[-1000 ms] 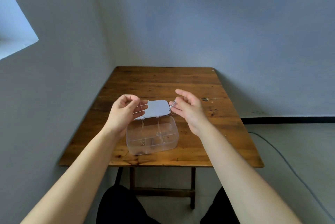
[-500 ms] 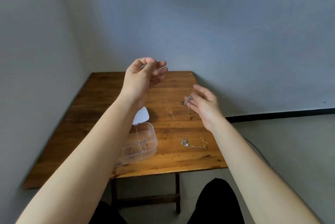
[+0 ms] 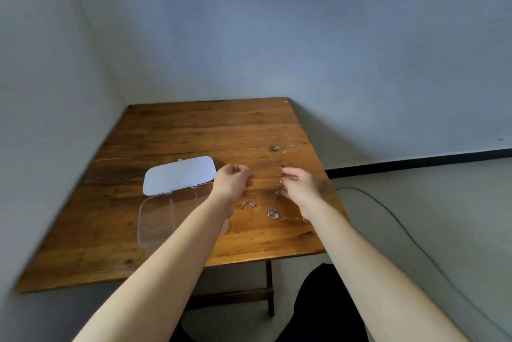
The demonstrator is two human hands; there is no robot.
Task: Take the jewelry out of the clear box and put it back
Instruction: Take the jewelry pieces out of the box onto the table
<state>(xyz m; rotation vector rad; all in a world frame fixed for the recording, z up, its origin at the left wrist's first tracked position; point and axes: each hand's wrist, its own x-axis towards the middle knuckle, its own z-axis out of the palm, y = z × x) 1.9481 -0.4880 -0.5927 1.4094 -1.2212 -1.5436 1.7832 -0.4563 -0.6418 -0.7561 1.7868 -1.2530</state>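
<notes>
The clear box (image 3: 158,219) stood open on the table (image 3: 194,131). To its right lay loose jewelry (image 3: 273,212). Above it, the left hand (image 3: 231,182) and right hand (image 3: 300,186) were both pinched, apparently on a thin chain (image 3: 279,189). It looked light, limp and easily tangled, so the ends seemed the best place to hold.

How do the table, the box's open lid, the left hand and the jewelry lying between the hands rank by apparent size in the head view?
1. table
2. lid
3. left hand, nearer the camera than the lid, so the order is uncertain
4. jewelry
</notes>
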